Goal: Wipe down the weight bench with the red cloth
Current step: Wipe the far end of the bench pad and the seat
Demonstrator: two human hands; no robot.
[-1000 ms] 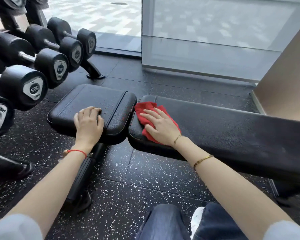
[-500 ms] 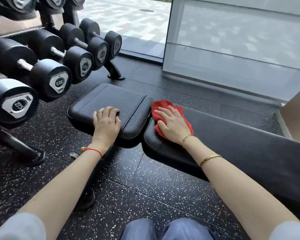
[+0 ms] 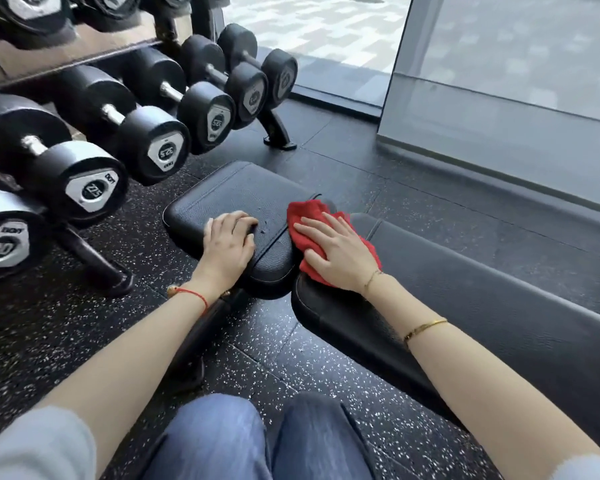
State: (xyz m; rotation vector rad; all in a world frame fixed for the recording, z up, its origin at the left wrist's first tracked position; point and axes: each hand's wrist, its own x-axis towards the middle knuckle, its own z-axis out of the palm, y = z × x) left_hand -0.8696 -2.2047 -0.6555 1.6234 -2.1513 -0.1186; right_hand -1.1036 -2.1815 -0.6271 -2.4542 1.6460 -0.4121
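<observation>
— Both hands on the weight bench (image 3: 465, 306)?
— Yes. Your right hand (image 3: 340, 252) presses the red cloth (image 3: 309, 216) under straight fingers (image 3: 312, 230); your left hand (image 3: 227, 245) rests beside it, fingers bent, holding nothing.

Dumbbell rack (image 3: 94, 157) crowding left, open floor (image 3: 354, 161) beyond bench (image 3: 465, 306)
</observation>
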